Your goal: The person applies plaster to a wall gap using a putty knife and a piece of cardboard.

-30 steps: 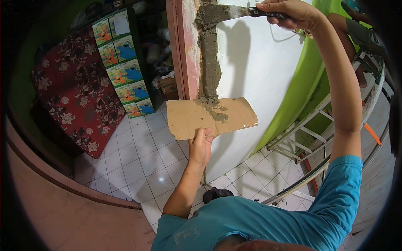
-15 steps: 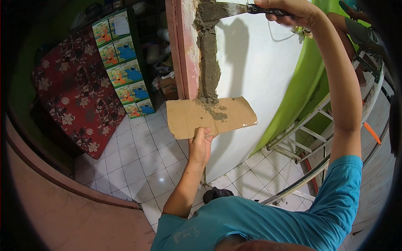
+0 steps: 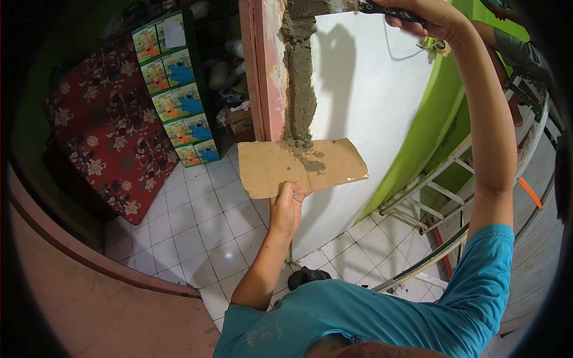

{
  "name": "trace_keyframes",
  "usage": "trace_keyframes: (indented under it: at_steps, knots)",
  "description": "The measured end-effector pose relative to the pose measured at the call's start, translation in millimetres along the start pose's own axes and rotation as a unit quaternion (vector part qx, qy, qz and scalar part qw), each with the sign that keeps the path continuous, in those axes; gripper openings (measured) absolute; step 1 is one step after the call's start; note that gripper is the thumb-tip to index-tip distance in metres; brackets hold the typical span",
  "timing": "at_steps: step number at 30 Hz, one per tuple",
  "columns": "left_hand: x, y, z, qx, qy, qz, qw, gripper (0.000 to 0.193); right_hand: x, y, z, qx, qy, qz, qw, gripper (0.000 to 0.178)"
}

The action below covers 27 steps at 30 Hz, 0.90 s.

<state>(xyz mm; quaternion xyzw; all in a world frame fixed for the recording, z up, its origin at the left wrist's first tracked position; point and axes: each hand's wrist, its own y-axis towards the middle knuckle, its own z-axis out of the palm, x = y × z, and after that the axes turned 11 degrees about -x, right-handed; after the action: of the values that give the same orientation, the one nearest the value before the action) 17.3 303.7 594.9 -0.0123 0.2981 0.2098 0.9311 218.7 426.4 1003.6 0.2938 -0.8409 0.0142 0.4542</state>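
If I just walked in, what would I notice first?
Probably the brown cardboard in the middle, held in the left hand. Above it, a rough gray mortar strip runs up beside the white wall. On the left, a red flowered slab stands near a cartoon-covered cabinet.

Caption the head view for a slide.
Left hand holds mortar-smeared cardboard by the wall; right hand grips a tool's black handle.

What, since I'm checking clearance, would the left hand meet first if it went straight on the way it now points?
The left hand holds the cardboard piece ahead of it, so the cardboard's far edge would probably meet the grey mortar strip first; depth is unclear, and they may be touching.
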Motion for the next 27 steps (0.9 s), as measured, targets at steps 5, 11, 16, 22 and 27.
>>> trace_keyframes:
  at_steps: [5, 11, 16, 22, 27]
  knots:
    - [4.2, 2.1, 2.6, 0.012, -0.012, -0.003, 1.000, 0.047, -5.7, -7.4, -14.7, 0.043, 0.003, 0.011, 0.999, 0.023]
    - [0.3, 1.4, 2.4, 0.003, -0.012, 0.000, 1.000, 0.048, -32.3, -25.1, 47.1, -0.037, -0.075, -0.085, 0.993, 0.029]
    - [1.3, 3.4, 3.2, 0.006, -0.019, -0.006, 1.000, 0.047, -59.3, -25.5, 49.3, -0.038, -0.051, -0.079, 0.995, 0.030]
    - [2.7, 2.1, 5.2, 0.008, -0.024, -0.006, 1.000, 0.041, -73.7, -67.8, 73.2, -0.043, -0.101, -0.099, 0.989, 0.028]
    - [3.0, 0.8, -3.2, -0.006, -0.029, -0.011, 1.000, 0.036, -87.9, -132.5, 130.5, -0.042, -0.266, -0.170, 0.948, 0.020]
